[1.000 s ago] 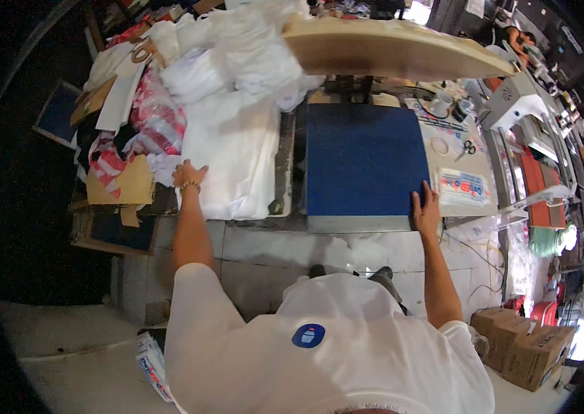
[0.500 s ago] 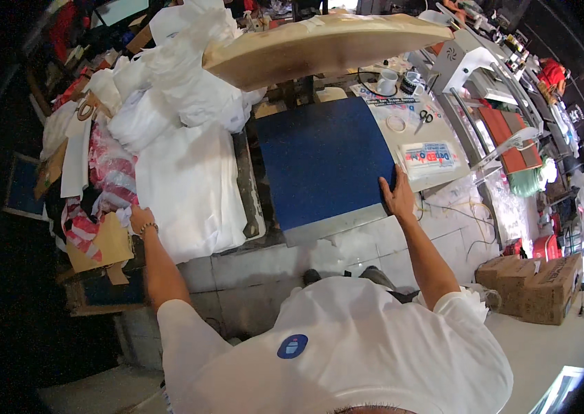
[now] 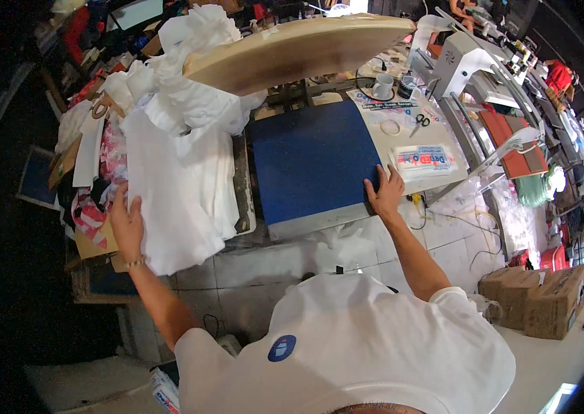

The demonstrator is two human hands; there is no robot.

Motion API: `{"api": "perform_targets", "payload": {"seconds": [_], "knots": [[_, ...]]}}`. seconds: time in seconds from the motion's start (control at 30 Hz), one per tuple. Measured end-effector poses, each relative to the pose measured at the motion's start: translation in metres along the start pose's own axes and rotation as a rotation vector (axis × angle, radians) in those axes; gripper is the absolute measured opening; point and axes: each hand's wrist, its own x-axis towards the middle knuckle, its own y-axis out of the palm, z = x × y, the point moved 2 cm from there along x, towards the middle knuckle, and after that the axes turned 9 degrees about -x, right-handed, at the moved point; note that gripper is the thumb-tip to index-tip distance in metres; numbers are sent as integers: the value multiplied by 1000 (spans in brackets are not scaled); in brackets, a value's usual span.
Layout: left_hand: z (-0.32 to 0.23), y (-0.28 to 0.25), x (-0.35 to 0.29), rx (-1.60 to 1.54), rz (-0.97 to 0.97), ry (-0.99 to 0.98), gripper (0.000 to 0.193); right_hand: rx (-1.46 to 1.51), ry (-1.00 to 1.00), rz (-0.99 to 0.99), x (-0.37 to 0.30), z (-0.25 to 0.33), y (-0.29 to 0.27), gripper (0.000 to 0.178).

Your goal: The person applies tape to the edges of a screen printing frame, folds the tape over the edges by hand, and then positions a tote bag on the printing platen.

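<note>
My left hand (image 3: 127,228) is at the near left edge of a stack of white garments or cloth (image 3: 176,200). Its fingers are apart, and I see nothing held in them. My right hand (image 3: 385,194) rests with spread fingers at the right edge of a dark blue flat pad (image 3: 316,162), the lower plate of what looks like a heat press. Above the pad's far end hangs the raised upper plate (image 3: 299,56) in a tan cover. A stack of printed transfer sheets (image 3: 424,159) lies just beyond my right fingertips.
Scissors (image 3: 420,123), a tape ring (image 3: 390,127) and a white mug (image 3: 382,85) sit on the side table right of the pad. Further right stands a white machine (image 3: 463,61). Cartons (image 3: 537,300) are on the floor. Red-and-white plastic (image 3: 114,162) lies left of the cloth.
My left hand has moved from the cardboard and plastic at the left to the cloth stack's edge, its fingers opening. My right hand stays at the pad's edge. The view has shifted slightly.
</note>
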Motion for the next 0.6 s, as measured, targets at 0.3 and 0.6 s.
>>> {"api": "perform_targets", "payload": {"seconds": [0.3, 0.6], "knots": [[-110, -45, -81, -532, 36, -130, 30, 1056, -84, 852, -29, 92, 0, 54], [-79, 57, -135, -920, -148, -407, 40, 1686, 190, 1193, -51, 140, -40, 72]]}}
